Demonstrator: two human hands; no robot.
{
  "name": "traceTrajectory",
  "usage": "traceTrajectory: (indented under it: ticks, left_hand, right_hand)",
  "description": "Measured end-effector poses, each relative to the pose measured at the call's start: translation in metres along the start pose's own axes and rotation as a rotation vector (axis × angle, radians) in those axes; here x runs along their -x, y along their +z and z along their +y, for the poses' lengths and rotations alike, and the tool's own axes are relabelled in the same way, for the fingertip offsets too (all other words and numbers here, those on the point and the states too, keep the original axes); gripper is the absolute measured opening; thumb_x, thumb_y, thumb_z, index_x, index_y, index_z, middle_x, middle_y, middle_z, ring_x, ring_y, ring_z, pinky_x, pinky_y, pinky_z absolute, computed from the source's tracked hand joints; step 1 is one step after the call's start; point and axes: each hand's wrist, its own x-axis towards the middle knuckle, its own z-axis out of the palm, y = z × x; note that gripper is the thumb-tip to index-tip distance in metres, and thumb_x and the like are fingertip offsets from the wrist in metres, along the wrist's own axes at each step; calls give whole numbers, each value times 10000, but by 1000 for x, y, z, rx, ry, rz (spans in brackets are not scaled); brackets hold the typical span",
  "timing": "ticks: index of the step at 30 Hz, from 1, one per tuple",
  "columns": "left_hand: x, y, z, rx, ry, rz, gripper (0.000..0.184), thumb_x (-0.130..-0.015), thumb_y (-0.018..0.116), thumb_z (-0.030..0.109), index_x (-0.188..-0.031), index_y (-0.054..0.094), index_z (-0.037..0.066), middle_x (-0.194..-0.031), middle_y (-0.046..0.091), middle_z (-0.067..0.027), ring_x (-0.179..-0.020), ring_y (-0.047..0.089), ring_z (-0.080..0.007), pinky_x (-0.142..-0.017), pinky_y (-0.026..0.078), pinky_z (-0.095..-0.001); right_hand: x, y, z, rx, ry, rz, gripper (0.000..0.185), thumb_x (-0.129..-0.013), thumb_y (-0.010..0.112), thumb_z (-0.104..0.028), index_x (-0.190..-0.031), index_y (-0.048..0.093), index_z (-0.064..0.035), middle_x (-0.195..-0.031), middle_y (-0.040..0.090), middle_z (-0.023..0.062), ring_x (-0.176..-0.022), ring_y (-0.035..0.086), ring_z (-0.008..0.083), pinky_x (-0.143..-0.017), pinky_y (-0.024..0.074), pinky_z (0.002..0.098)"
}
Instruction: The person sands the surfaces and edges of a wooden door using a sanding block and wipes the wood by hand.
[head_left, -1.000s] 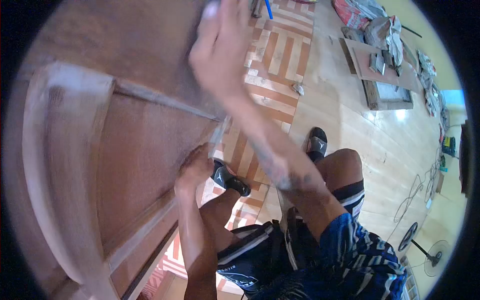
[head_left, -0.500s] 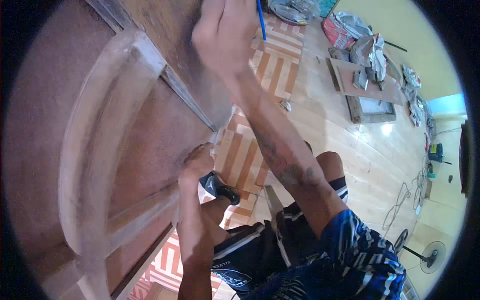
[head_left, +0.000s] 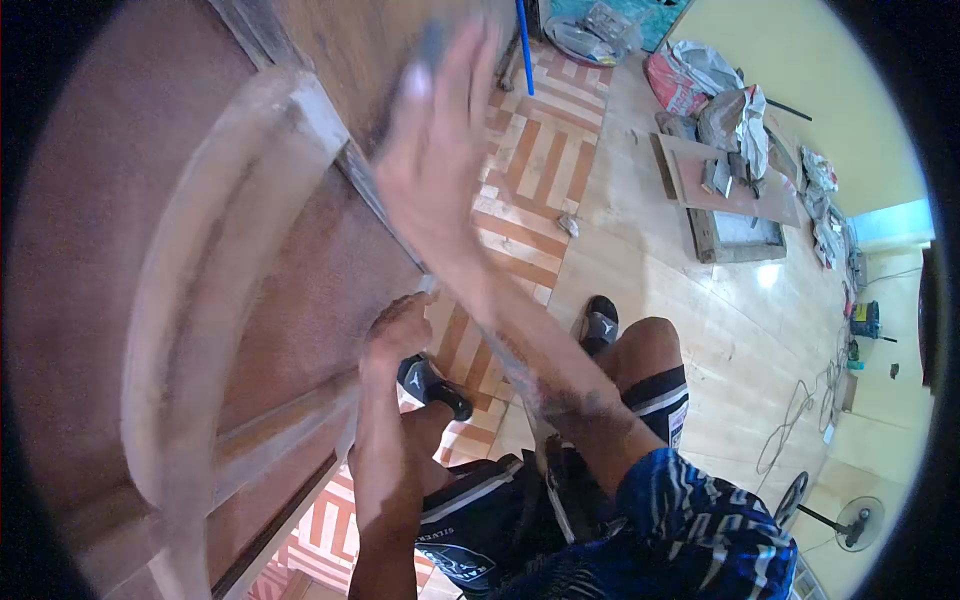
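Note:
A wooden door [head_left: 285,270] with a pale, dusty curved moulding [head_left: 185,270] fills the left side. My right hand [head_left: 435,150] lies against the brown upper panel [head_left: 345,45], its fingers stretched and blurred. Under the fingers shows a dark, blurred piece of what looks like sandpaper [head_left: 432,45], pressed to the wood. Lower down, my left hand [head_left: 398,328] is closed over the door's edge, fingers bent; the fingertips are partly hidden.
Patterned tiles [head_left: 540,155] and pale flooring lie below. At the upper right, boards [head_left: 725,180] carry tools, beside crumpled sacks [head_left: 735,120]. A blue pole [head_left: 525,50] stands at the top. Cables [head_left: 800,420] and a fan [head_left: 858,522] are at right.
My right hand has moved down and slightly left along the panel, and its fingers now show stretched upward. My left hand stays at the door's edge. The view has shifted slightly.

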Motion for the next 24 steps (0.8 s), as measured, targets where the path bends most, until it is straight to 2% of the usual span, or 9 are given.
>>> traceTrajectory:
  ticks: [5,9,11,14,16,19,22,23,24]
  left_hand:
    - [-24,34,-23,-81,101,-20,457,-833,492,92,-1277,591,52,-1203,625,-250,-1095,618,-422,-934,500,-488]
    - [-11,-7,15,-13,-44,-33,440,-839,518,80,-1270,590,28,-1220,621,-247,-1140,598,-411,-986,469,-471]
    - [-6,-8,17,16,-116,-123,401,-849,573,73,-1239,604,-11,-1246,618,-241,-1185,581,-388,-1033,439,-440]
    - [-1,2,10,-1,-73,-58,441,-832,525,68,-1265,590,15,-1247,618,-226,-1195,574,-386,-1038,437,-453]
    - [-6,-4,14,-6,-86,-68,461,-824,490,56,-1275,577,16,-1252,616,-217,-1199,570,-384,-1041,436,-461]
    - [-18,-4,23,-2,-110,-182,467,-831,488,60,-1289,562,9,-1273,608,-208,-1211,567,-374,-1049,433,-460]
    - [-32,25,7,-57,-68,-219,462,-832,491,62,-1285,567,13,-1280,605,-206,-1213,567,-370,-1043,438,-462]
    - [-34,35,-4,-49,2,-145,459,-830,492,57,-1280,572,13,-1277,606,-207,-1212,568,-370,-1040,441,-463]
    - [-32,39,-12,-43,68,-73,456,-828,493,51,-1275,576,13,-1275,607,-208,-1212,569,-369,-1037,444,-464]
  right_hand:
    - [-6,-9,13,61,43,-43,507,-1045,329,-198,-1466,315,85,-1545,297,278,-1444,270,419,-1176,253,401]
    - [112,25,123,46,652,140,529,-1040,317,-230,-1461,327,89,-1545,327,253,-1456,274,364,-1184,216,377]
    - [149,24,160,57,782,105,519,-1044,325,-243,-1453,348,75,-1531,352,251,-1441,304,361,-1170,234,384]
    - [82,15,100,-94,866,130,479,-1033,331,-202,-1438,383,47,-1505,387,252,-1415,346,366,-1150,266,398]
    - [26,30,68,143,161,269,456,-1035,343,-187,-1389,414,93,-1476,397,292,-1411,349,384,-1185,227,413]
    - [-38,18,26,285,-246,298,445,-1033,344,-177,-1399,414,66,-1454,428,275,-1371,395,373,-1148,274,401]
    - [-19,18,44,449,-347,333,437,-1031,345,-168,-1410,415,40,-1432,459,259,-1331,442,361,-1112,320,388]
    - [1,23,62,448,-264,329,435,-1030,346,-164,-1413,415,31,-1425,469,253,-1318,457,357,-1100,335,384]
    - [35,24,74,242,84,263,442,-1028,342,-153,-1407,408,65,-1455,426,277,-1362,409,368,-1142,281,400]
